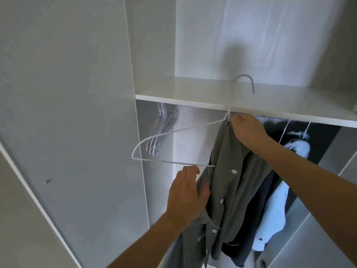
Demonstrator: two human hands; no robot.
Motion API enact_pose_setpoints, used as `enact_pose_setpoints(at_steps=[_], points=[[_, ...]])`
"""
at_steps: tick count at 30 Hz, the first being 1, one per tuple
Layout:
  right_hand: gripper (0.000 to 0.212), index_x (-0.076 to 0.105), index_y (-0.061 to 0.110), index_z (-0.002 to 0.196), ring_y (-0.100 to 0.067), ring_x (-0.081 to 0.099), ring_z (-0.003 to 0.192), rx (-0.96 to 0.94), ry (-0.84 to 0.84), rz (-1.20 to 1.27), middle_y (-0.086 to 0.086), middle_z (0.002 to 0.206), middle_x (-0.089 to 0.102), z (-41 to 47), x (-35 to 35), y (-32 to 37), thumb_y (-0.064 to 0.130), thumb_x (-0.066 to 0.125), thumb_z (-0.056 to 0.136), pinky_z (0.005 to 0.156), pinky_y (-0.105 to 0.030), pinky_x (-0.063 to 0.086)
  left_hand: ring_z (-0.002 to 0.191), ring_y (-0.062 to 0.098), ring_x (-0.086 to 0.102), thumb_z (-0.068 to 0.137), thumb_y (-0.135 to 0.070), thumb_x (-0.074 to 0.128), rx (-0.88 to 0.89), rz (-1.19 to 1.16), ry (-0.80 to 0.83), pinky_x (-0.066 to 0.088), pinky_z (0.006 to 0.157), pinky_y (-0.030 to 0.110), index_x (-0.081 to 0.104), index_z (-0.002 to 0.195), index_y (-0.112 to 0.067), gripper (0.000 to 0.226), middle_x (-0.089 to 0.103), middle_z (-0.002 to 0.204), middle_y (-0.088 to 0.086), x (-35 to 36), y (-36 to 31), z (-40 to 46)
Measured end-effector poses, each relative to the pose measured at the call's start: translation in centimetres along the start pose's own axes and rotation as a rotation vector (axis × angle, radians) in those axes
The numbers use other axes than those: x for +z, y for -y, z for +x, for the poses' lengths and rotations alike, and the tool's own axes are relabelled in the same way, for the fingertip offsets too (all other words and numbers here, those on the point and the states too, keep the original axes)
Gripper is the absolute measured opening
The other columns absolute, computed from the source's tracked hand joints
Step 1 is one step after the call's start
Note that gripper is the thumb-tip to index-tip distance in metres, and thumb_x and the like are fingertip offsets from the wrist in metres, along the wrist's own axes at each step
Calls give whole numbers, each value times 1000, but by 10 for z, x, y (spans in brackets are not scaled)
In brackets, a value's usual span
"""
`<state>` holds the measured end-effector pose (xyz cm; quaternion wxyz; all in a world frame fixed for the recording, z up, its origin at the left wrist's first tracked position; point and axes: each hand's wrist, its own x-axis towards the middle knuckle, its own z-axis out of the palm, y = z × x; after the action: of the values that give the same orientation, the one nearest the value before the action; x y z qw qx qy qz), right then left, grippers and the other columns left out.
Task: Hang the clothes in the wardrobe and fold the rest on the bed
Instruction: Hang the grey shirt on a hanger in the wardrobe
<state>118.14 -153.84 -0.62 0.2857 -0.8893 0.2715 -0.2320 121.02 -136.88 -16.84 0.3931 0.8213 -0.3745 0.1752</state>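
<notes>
A grey button-up shirt (234, 190) with white buttons hangs half on a white wire hanger (154, 140), whose left shoulder is bare. My right hand (246, 130) pinches the hanger's neck and the shirt's collar just below the wardrobe shelf (173, 93). The hook (244, 80) sticks up in front of the shelf, off the rail. My left hand (188, 192) holds the shirt's left front edge just under the hanger's bottom bar.
Several empty hangers (162, 130) hang at the left end under the shelf. A dark garment (270, 190) and a light blue garment (276, 209) hang on the right. The open white wardrobe door (67, 113) stands at the left.
</notes>
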Motion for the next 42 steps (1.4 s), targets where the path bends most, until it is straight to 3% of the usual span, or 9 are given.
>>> enact_pose_setpoints(at_steps=[2, 4, 7, 11, 25, 29, 33, 37, 42], points=[[39, 39, 16, 62, -26, 43, 68, 22, -33, 55, -2, 63, 41, -3, -4, 2, 29, 31, 98, 73, -41, 39, 95, 10, 53, 88, -44, 57, -320, -78, 284, 50, 84, 25, 47, 119, -21, 41, 54, 112, -6, 17, 6, -4], [38, 43, 10, 65, -23, 43, 65, 24, -71, 123, -5, 65, 44, -8, -10, 3, 28, 34, 97, 73, -38, 37, 100, 16, 58, 93, -36, 52, -403, -112, 462, 50, 90, 29, 50, 122, -20, 33, 57, 117, -3, 30, 10, -2], [29, 49, 8, 79, -27, 50, 80, 23, -113, 92, -9, 78, 51, -21, -24, 1, 25, 36, 99, 81, -40, 43, 111, 25, 60, 100, -34, 45, -633, -353, 557, 46, 101, 33, 56, 127, -12, 37, 61, 126, 3, 26, 19, 7], [41, 53, 8, 69, -27, 51, 78, -36, -219, -9, -7, 70, 50, -37, -45, -24, 29, 37, 100, 75, -31, 37, 83, 28, 71, 89, -30, 66, -1018, -798, 551, 58, 78, 39, 68, 105, -2, 32, 74, 93, 16, -18, 40, 45], [38, 56, 2, 75, -37, 57, 67, -139, -319, -303, -18, 69, 58, -57, -46, -53, 23, 36, 100, 66, -43, 50, 65, 27, 69, 82, -21, 71, -989, -570, 605, 57, 72, 41, 69, 86, -1, 21, 73, 76, 16, -93, 46, 126], [44, 49, 13, 70, -28, 51, 63, -79, -323, -437, -5, 62, 50, -58, -52, -50, 36, 25, 98, 65, -35, 46, 69, 28, 69, 83, -19, 68, -950, -591, 603, 56, 79, 42, 69, 88, -1, 19, 73, 78, 16, -97, 42, 133], [58, 49, 20, 62, -31, 59, 62, 2, -295, -462, -7, 62, 58, -52, -58, -60, 56, 12, 89, 73, -49, 54, 70, 29, 69, 82, -18, 68, -905, -607, 624, 56, 76, 42, 70, 89, -2, 18, 73, 82, 17, -106, 41, 137], [44, 55, 11, 84, -27, 55, 75, -86, -198, -621, -9, 81, 58, -71, -58, -44, 39, 25, 100, 70, -30, 41, 78, 31, 68, 82, -21, 68, -885, -636, 619, 56, 80, 44, 70, 97, -1, 25, 72, 90, 19, -113, 39, 143], [44, 58, 10, 105, -27, 63, 93, -22, -200, -778, -10, 104, 65, -75, -43, -37, 35, 22, 103, 73, -35, 45, 52, 25, 66, 85, -21, 63, -888, -678, 544, 57, 49, 32, 67, 93, -2, 21, 70, 67, 14, -107, 7, 142]])
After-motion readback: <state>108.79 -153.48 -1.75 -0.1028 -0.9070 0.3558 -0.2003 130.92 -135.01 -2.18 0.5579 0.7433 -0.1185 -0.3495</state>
